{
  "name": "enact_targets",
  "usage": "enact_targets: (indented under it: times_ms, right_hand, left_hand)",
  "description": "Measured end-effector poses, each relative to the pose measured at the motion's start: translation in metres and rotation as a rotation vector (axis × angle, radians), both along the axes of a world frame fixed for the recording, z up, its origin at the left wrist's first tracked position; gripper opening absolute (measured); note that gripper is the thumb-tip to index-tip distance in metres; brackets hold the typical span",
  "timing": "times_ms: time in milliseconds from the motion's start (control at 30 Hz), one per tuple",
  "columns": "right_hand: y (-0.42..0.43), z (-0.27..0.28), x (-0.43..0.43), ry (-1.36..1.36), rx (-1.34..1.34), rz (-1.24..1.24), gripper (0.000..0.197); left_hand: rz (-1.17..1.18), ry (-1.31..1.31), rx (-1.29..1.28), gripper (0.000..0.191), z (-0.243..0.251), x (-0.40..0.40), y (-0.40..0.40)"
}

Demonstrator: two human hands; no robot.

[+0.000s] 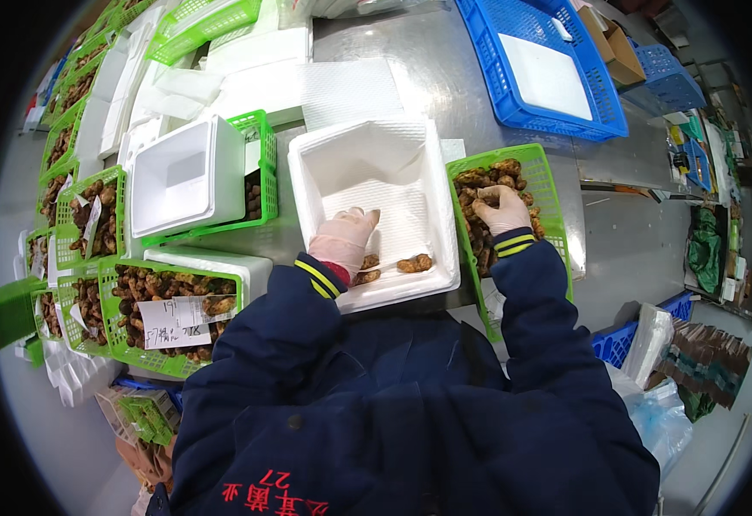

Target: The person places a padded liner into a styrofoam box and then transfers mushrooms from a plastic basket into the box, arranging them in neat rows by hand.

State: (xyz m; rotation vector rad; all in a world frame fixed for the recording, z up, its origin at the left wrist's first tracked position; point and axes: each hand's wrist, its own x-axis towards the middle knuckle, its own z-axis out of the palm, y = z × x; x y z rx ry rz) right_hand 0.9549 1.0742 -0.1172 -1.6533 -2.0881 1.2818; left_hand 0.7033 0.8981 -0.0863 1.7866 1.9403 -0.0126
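Observation:
My left hand (344, 240), in a thin pale glove, is inside a white foam box (444, 232) lined with textured white sheet. Its fingers are curled, and whether anything is in them is hidden. Several brown mushrooms (415, 263) lie along the near side of the box floor, some close beside this hand. To the right, my gloved right hand (505, 209) reaches into a green plastic basket (547, 184) of brown mushrooms (473, 235). Thumb and fingers bend down among the mushrooms there; a firm grip on one is not plain.
An open white foam box (173, 180) rests on a green basket (266, 148) at left. More green baskets of mushrooms (176, 284) fill the left side, some with written slips. A blue crate (560, 126) holding a white foam lid (544, 74) stands at far right on the metal table (427, 71).

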Motion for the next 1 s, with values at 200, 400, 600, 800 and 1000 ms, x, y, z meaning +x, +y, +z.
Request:
enact_targets:
  times_ms: [200, 400, 600, 800, 1000]
  right_hand:
    - [-0.005, -0.041, 0.007, 0.010, 0.043, 0.120, 0.048]
    - [-0.006, -0.021, -0.001, 0.147, 0.266, 0.005, 0.041]
    - [-0.068, 0.068, -0.089, -0.057, 0.385, 0.874, 0.028]
    - [-0.082, 0.001, -0.105, -0.629, 0.226, 1.113, 0.020]
    - [-0.082, -0.012, -0.105, -0.714, 0.310, 1.075, 0.022]
  left_hand:
    - [0.018, -0.101, -0.061, 0.054, 0.009, 0.004, -0.008]
    - [-0.098, -0.041, -0.225, 0.048, -0.003, 0.016, -0.018]
    - [-0.119, 0.034, -0.242, 0.036, -0.025, 0.029, -0.019]
    - [0.079, -0.048, -0.286, 0.025, -0.050, 0.027, -0.021]
    - [-0.011, 0.030, -0.194, 0.021, -0.043, 0.028, -0.027]
